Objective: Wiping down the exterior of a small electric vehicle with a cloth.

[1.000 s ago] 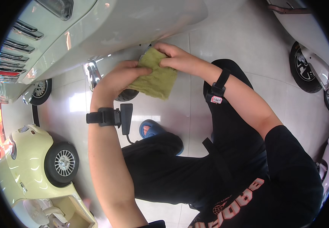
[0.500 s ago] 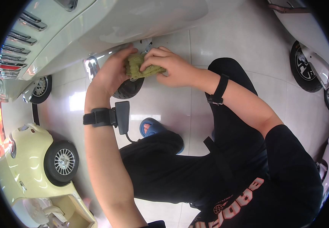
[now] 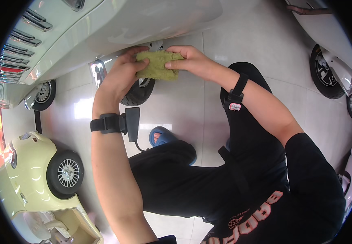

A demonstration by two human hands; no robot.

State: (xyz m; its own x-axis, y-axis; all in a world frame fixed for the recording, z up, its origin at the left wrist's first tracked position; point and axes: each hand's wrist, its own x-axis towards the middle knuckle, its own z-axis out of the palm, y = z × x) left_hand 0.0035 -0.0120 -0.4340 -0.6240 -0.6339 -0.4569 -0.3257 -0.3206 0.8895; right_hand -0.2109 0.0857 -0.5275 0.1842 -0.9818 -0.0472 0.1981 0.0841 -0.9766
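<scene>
Between my hands is a yellow-green cloth [image 3: 158, 65], folded into a rough rectangle. My left hand [image 3: 121, 71] pinches its left edge, thumb on top. At the opposite edge, my right hand [image 3: 190, 61] grips the cloth with the thumb over its upper face. The cloth is in the air just in front of the lower edge of a pale grey-white vehicle body [image 3: 143, 24]. Partly hidden behind my left hand is a black tyre [image 3: 137, 94] beneath that body, with a chrome part [image 3: 98, 71] beside it.
A cream-yellow toy-like vehicle [image 3: 33, 162] with a spoked wheel stands at the left. Toward the far right are a scooter's black wheel [image 3: 324, 73] and white panels. Glossy pale floor tiles [image 3: 184, 105] lie beneath. My foot in a blue slipper [image 3: 164, 136] rests on them.
The cloth was bunched up under my right fingers; now it is spread into a flatter rectangle. My right hand has turned and shifted slightly to the right, gripping the edge.
</scene>
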